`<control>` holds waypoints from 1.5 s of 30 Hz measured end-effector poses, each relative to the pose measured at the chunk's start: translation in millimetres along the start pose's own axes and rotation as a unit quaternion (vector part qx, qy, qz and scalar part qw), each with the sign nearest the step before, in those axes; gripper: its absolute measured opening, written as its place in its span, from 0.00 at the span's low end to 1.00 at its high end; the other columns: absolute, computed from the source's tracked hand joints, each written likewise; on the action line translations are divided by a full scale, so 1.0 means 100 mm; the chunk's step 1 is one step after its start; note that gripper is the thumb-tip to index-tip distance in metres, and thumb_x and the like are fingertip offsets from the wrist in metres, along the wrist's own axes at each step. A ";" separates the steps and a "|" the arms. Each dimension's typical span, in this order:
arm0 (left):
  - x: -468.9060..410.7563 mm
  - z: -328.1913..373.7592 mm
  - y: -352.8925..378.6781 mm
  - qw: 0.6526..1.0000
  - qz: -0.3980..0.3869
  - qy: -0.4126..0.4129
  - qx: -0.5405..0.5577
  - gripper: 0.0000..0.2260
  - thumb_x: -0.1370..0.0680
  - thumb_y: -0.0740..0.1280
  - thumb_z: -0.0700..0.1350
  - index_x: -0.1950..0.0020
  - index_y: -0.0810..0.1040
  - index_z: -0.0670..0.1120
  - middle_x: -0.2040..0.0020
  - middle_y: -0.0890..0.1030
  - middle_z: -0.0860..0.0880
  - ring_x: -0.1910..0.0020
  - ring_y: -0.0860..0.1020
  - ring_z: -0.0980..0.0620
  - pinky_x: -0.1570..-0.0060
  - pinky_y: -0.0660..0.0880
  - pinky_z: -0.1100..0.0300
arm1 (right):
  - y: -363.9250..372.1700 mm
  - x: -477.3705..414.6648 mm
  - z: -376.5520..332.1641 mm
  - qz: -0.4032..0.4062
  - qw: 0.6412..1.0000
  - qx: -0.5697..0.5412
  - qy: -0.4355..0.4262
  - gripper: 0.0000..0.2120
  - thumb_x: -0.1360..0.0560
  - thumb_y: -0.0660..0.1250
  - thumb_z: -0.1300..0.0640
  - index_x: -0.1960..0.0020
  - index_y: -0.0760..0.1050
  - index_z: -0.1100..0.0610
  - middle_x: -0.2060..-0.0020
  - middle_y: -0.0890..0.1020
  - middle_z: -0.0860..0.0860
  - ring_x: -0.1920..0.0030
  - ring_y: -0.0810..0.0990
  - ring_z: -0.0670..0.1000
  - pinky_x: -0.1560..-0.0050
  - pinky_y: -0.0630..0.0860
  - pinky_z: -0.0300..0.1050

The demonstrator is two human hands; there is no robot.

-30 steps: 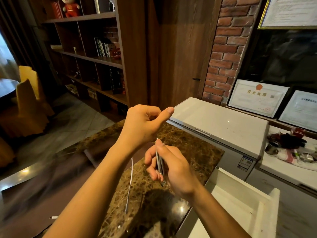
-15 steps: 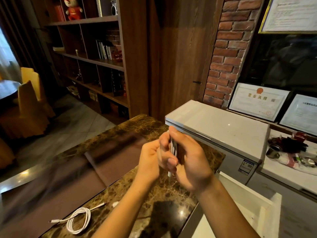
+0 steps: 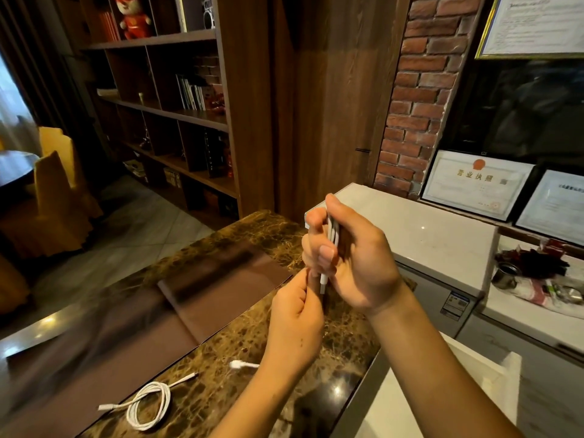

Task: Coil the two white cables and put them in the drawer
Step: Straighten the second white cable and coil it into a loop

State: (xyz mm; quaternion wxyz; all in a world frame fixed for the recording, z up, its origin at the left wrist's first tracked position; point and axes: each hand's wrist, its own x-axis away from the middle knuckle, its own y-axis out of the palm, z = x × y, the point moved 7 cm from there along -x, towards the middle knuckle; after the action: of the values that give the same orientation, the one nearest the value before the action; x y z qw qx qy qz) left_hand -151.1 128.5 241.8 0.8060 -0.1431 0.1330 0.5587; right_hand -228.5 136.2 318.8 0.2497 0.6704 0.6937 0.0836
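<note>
My right hand (image 3: 350, 257) is closed around a white cable (image 3: 332, 235) wound into a tight bundle, held upright above the marble counter. The cable's plug end (image 3: 323, 281) sticks out below the fingers. My left hand (image 3: 295, 320) sits just under it, fingertips pinched beside that plug end. A second white cable (image 3: 148, 406) lies coiled on the counter (image 3: 221, 390) at the lower left, both ends trailing out. Another white plug (image 3: 241, 364) shows by my left wrist. The open white drawer (image 3: 474, 374) is at the lower right, below my right forearm.
A white chest freezer (image 3: 426, 235) stands behind my hands. To its right, a ledge holds a metal cup (image 3: 504, 275) and clutter. Framed certificates (image 3: 474, 183) lean on the wall. Bookshelves (image 3: 177, 115) and yellow chairs (image 3: 57, 191) lie to the left.
My left hand dropped from above the right hand to below it. The loose hanging cable end has been wound in; only the plug sticks out. The view tilted, revealing the coiled cable on the counter.
</note>
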 end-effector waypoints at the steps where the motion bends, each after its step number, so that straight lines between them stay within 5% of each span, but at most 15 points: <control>1: 0.03 0.00 0.01 1.000 -0.012 -0.009 -0.024 0.17 0.15 0.59 0.38 0.64 0.71 0.41 0.72 0.72 0.52 0.72 0.67 0.58 0.71 0.63 0.60 | -0.02 -0.01 -0.01 0.006 1.000 0.000 -0.002 0.20 0.18 0.55 0.47 0.58 0.75 0.60 0.78 0.71 0.50 0.76 0.66 0.46 0.71 0.60 0.43; 4: 0.11 0.06 0.07 0.993 -0.048 -0.023 -0.101 0.16 0.17 0.60 0.40 0.65 0.72 0.40 0.72 0.75 0.48 0.73 0.69 0.58 0.70 0.66 0.58 | -0.08 -0.02 -0.02 0.024 1.000 0.011 -0.008 0.21 0.17 0.54 0.47 0.57 0.75 0.60 0.77 0.73 0.50 0.76 0.68 0.46 0.70 0.62 0.42; 9: 0.06 0.27 0.05 0.971 -0.091 0.020 -0.221 0.18 0.17 0.62 0.47 0.67 0.68 0.50 0.74 0.71 0.53 0.73 0.69 0.56 0.72 0.63 0.62 | -0.14 -0.01 0.00 0.025 0.999 0.036 -0.012 0.20 0.21 0.57 0.45 0.57 0.76 0.60 0.76 0.75 0.51 0.75 0.70 0.46 0.71 0.63 0.42; 13: 0.06 0.39 0.02 0.948 -0.135 0.037 -0.287 0.17 0.17 0.61 0.52 0.64 0.73 0.47 0.73 0.71 0.50 0.72 0.70 0.52 0.72 0.61 0.60 | -0.18 0.01 0.01 0.023 0.999 0.045 -0.014 0.20 0.19 0.56 0.46 0.56 0.76 0.61 0.75 0.76 0.52 0.75 0.71 0.47 0.71 0.64 0.42; 18: 0.17 0.51 0.00 0.936 -0.165 0.026 -0.309 0.21 0.17 0.59 0.58 0.59 0.80 0.45 0.68 0.79 0.42 0.66 0.75 0.46 0.69 0.64 0.57 | -0.29 -0.01 0.02 0.073 0.992 0.100 -0.029 0.21 0.16 0.53 0.48 0.55 0.76 0.61 0.74 0.77 0.52 0.73 0.73 0.46 0.72 0.68 0.39; 24: 0.14 0.60 -0.06 0.913 -0.180 0.044 -0.363 0.23 0.17 0.58 0.60 0.63 0.75 0.44 0.69 0.77 0.43 0.69 0.73 0.45 0.65 0.70 0.48 | -0.29 0.00 0.11 0.091 0.982 0.166 -0.021 0.21 0.15 0.51 0.49 0.52 0.75 0.63 0.73 0.78 0.52 0.72 0.74 0.46 0.72 0.70 0.38; 34: 0.19 0.57 -0.07 0.898 -0.218 0.043 -0.381 0.22 0.17 0.58 0.58 0.66 0.70 0.47 0.72 0.71 0.50 0.73 0.68 0.51 0.69 0.63 0.56 | -0.33 -0.09 0.24 0.140 0.987 0.075 -0.023 0.20 0.15 0.53 0.47 0.51 0.76 0.60 0.69 0.79 0.51 0.67 0.77 0.46 0.66 0.72 0.39; 45: 0.00 0.63 -0.37 0.896 -0.192 0.051 -0.397 0.20 0.18 0.61 0.59 0.61 0.80 0.47 0.67 0.80 0.46 0.68 0.76 0.48 0.64 0.73 0.47 | -0.23 0.01 0.37 0.052 0.985 0.162 -0.041 0.17 0.19 0.58 0.46 0.53 0.77 0.58 0.64 0.82 0.53 0.65 0.78 0.49 0.65 0.75 0.40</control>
State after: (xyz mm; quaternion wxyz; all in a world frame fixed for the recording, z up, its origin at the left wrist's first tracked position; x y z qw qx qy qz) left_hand -113.2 139.6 303.0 0.7660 -0.5025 -0.0889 0.3909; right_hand -231.3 127.2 276.1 0.1612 0.7399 0.6516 -0.0441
